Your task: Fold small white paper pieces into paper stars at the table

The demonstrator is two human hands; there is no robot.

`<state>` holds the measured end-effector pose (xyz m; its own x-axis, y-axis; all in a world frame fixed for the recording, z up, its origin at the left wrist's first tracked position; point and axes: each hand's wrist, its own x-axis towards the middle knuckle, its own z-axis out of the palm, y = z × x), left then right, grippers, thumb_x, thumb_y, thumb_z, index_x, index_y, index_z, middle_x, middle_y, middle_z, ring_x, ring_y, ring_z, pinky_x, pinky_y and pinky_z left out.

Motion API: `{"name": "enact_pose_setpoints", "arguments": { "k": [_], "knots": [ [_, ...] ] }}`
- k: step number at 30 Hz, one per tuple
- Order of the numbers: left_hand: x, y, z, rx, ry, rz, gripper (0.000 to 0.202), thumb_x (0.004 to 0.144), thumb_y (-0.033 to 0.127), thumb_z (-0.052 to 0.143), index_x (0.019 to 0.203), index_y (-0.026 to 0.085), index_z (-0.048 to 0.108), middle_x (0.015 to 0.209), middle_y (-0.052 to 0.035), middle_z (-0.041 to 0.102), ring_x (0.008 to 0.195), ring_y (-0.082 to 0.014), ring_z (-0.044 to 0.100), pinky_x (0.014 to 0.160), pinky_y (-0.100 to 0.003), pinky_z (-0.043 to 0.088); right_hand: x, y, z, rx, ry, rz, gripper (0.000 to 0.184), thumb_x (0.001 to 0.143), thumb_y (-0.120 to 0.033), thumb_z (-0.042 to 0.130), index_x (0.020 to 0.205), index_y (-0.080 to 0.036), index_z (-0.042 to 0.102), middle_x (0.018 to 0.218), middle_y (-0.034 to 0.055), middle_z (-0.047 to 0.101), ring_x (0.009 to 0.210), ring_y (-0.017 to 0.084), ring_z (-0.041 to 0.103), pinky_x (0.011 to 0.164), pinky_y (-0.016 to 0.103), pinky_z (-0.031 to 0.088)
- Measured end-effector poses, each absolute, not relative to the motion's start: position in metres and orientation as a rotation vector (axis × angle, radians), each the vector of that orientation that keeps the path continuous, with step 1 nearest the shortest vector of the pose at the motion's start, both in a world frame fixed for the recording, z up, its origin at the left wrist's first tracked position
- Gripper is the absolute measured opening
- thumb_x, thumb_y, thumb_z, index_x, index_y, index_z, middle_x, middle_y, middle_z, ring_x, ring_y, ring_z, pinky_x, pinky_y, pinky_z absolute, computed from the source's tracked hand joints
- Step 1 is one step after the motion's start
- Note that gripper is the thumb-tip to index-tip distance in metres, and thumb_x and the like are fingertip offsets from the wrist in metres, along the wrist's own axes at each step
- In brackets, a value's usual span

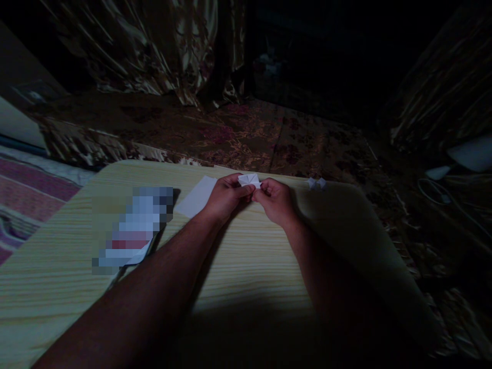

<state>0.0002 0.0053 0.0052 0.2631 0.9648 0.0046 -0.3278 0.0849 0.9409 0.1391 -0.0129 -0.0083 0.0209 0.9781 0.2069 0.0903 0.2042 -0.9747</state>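
Observation:
A small piece of folded white paper [249, 180] with creases meeting near its middle is held up over the far part of the table. My left hand [226, 195] pinches its left side, thumb on the near face. On the other side, my right hand [274, 199] grips the lower right edge between thumb and fingers. Both thumbs come close together at the paper's bottom edge. Just left of my left hand lies a flat white sheet of paper [197, 196], partly covered by that hand. Two small folded paper pieces [316, 183] sit near the far edge, right of my right hand.
The light wooden table [246, 277] has rounded corners. A blurred-out device [134, 225] with a cable lies at the left. Beyond the far edge stands a seat covered in patterned fabric [238, 133], with curtains [184, 46] behind. A white lamp-like object [471, 154] is at far right.

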Motion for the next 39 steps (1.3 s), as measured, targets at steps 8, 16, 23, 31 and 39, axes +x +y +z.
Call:
{"name": "enact_pose_setpoints", "arguments": {
  "k": [8, 16, 23, 31, 39],
  "knots": [
    [0.000, 0.003, 0.008, 1.042, 0.789, 1.123, 0.023, 0.061, 0.024, 0.077, 0.074, 0.014, 0.061, 0.064, 0.0000, 0.063, 0.054, -0.0110, 0.056, 0.055, -0.024, 0.044, 0.141, -0.016, -0.004, -1.188, -1.364, 0.961, 0.005, 0.070, -0.020, 0.059, 0.067, -0.019, 0.055, 0.061, -0.0024, 0.062, 0.057, 0.011, 0.056, 0.054, 0.022, 0.040],
    [0.004, 0.002, 0.002, 1.167, 0.871, 1.132, 0.023, 0.067, 0.029, 0.075, 0.073, 0.014, 0.059, 0.060, 0.0014, 0.059, 0.048, -0.0085, 0.050, 0.048, -0.022, 0.039, 0.143, -0.014, -0.006, -1.232, -1.397, 0.954, 0.007, 0.071, -0.024, 0.059, 0.072, -0.018, 0.058, 0.060, -0.0029, 0.059, 0.055, 0.011, 0.053, 0.052, 0.022, 0.038],
    [0.003, 0.003, -0.001, 1.259, 0.911, 1.070, 0.022, 0.070, 0.030, 0.072, 0.076, 0.015, 0.058, 0.058, 0.0021, 0.056, 0.046, -0.0084, 0.047, 0.044, -0.021, 0.033, 0.144, -0.013, -0.010, -1.221, -1.411, 0.943, 0.008, 0.069, -0.024, 0.060, 0.069, -0.017, 0.057, 0.058, -0.0044, 0.054, 0.054, 0.009, 0.048, 0.050, 0.021, 0.033],
    [0.002, 0.006, -0.006, 1.221, 0.869, 1.081, 0.024, 0.069, 0.031, 0.073, 0.077, 0.014, 0.058, 0.061, 0.0005, 0.059, 0.048, -0.0089, 0.049, 0.046, -0.021, 0.037, 0.145, -0.012, -0.009, -1.194, -1.388, 0.995, 0.007, 0.067, -0.022, 0.062, 0.068, -0.016, 0.058, 0.060, -0.0038, 0.057, 0.055, 0.009, 0.048, 0.051, 0.022, 0.034],
    [0.003, 0.005, 0.002, 1.100, 0.879, 1.129, 0.029, 0.066, 0.032, 0.076, 0.077, 0.012, 0.059, 0.063, -0.0022, 0.063, 0.051, -0.0122, 0.056, 0.051, -0.024, 0.044, 0.145, -0.011, -0.005, -1.118, -1.333, 1.089, 0.005, 0.063, -0.015, 0.062, 0.066, -0.017, 0.059, 0.064, -0.0018, 0.063, 0.062, 0.013, 0.059, 0.060, 0.025, 0.044]
  ]
}}
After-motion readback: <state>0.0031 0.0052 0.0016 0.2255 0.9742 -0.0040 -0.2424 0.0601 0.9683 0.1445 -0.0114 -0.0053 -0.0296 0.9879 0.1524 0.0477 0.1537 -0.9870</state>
